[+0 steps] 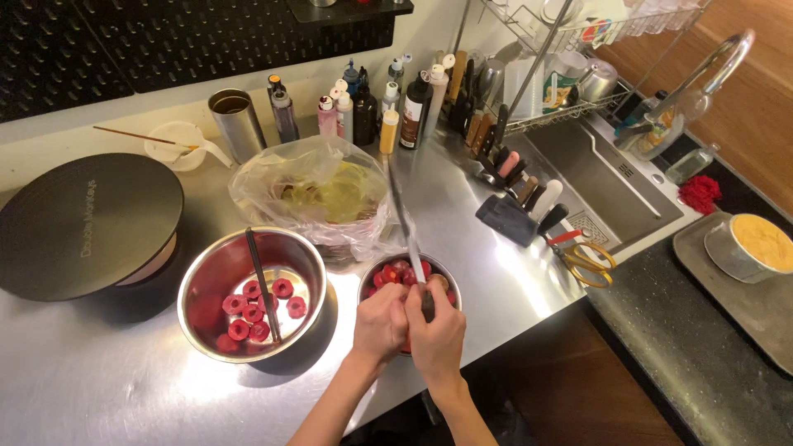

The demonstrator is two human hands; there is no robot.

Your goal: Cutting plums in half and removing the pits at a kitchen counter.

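Note:
My left hand [380, 324] and my right hand [435, 332] are pressed together over the near rim of a small steel bowl [444, 271] full of red round fruit [395, 272]. My right hand grips a long thin metal rod [401, 211] with a yellow handle tip [389, 132], which slants up and away from me. My left hand pinches something small against the rod; it is hidden by my fingers. To the left stands a larger steel bowl [216, 266] holding several red cored fruit rings [252, 312] and a dark stick [261, 281].
A clear plastic bag [314, 194] of scraps sits behind the bowls. A dark round lidded cake stand [83, 219] is at the left. Bottles, a metal cup [235, 124], a knife block [516, 211], yellow scissors [588, 258], sink [595, 177] and a tray with a cake tin [752, 248] lie right.

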